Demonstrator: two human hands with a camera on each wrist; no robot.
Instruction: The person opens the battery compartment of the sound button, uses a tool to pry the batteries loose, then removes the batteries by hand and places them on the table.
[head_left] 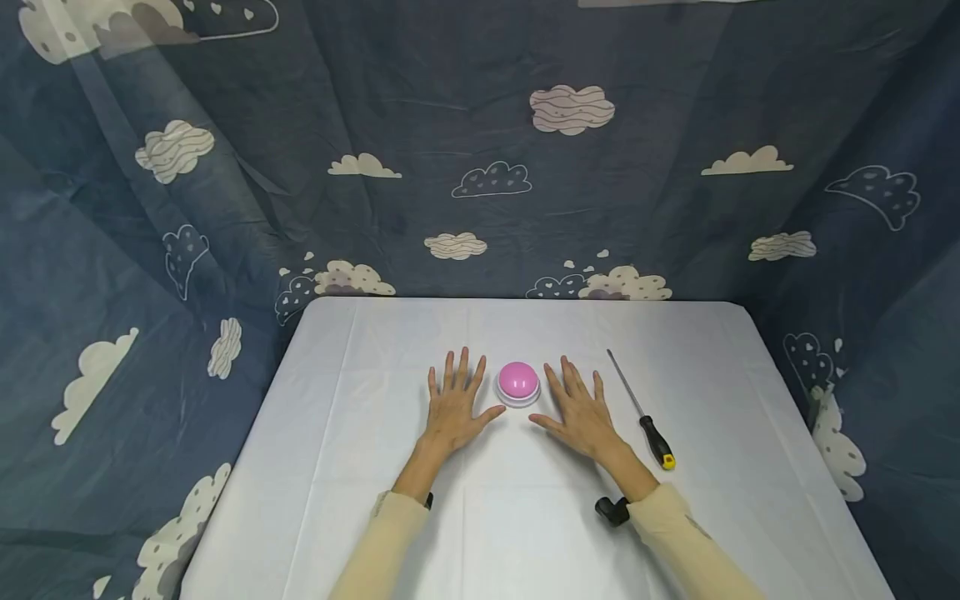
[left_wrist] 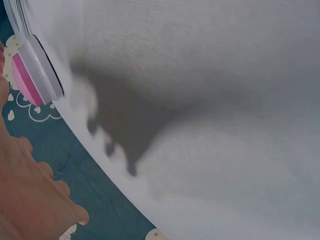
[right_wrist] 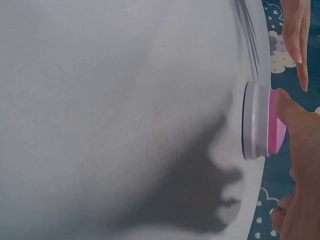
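A round push button (head_left: pixel 518 381) with a pink dome and a white base stands on the white table. To its left is my left hand (head_left: pixel 452 414), palm down with fingers spread and straight. My right hand (head_left: pixel 577 414) is spread the same way on the button's right. Neither hand holds anything, and both cast shadows on the tabletop. In the left wrist view the button (left_wrist: pixel 37 75) appears at the upper left, beyond the hand (left_wrist: pixel 35 190). The right wrist view shows the button (right_wrist: pixel 261 121) partly behind my right thumb (right_wrist: pixel 295 115).
Right of my right hand lies a screwdriver (head_left: pixel 641 412) with a black and yellow handle, its tip pointing away. The white tabletop (head_left: pixel 375 517) ends at a dark blue cloth (head_left: pixel 480 217) with cloud prints behind and at the sides. A black wrist camera (head_left: pixel 612 510) sits at my right cuff.
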